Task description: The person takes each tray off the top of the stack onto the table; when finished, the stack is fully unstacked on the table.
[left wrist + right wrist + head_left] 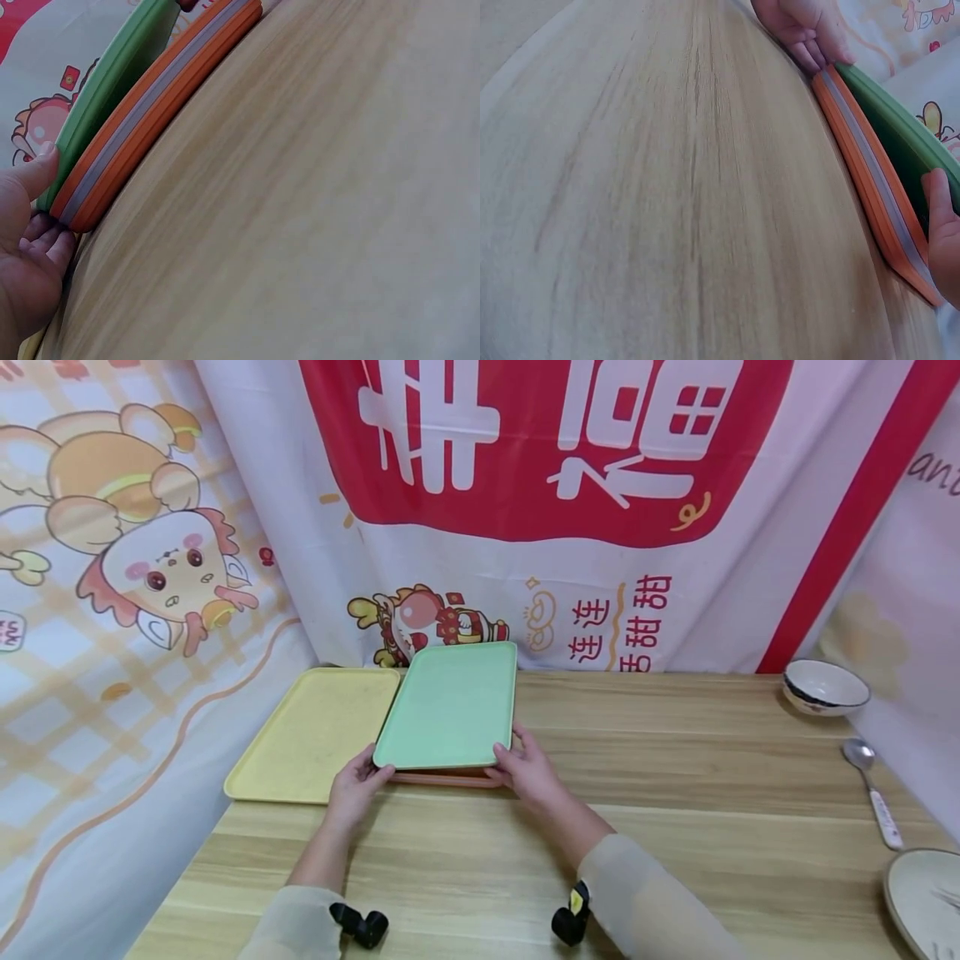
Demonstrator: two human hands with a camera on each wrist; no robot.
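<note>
- Evidently, the green tray point(453, 702) is the thing in hand: it sits toward the far edge of the tabletop point(645, 760), left of the middle, tilted above an orange stack with a lilac-grey layer point(161, 114).
- The left hand point(354, 789) pinches the near left corner, thumb on the green rim, fingers curled in low beside the stack's corner.
- The right hand point(531, 772) grips near the other near corner, thumb on top; its lower fingers are partly hidden. Holding both corners probably keeps the tray from swinging.
- The gap below looks wider toward the right, likely because that side is held higher.
- The yellow tray point(318, 735) lies flat by the left edge, leaving its neighbour room.
- The bowl point(825, 687), spoon point(872, 791) and plate point(900, 881) line the right edge, well apart from the hands.
</note>
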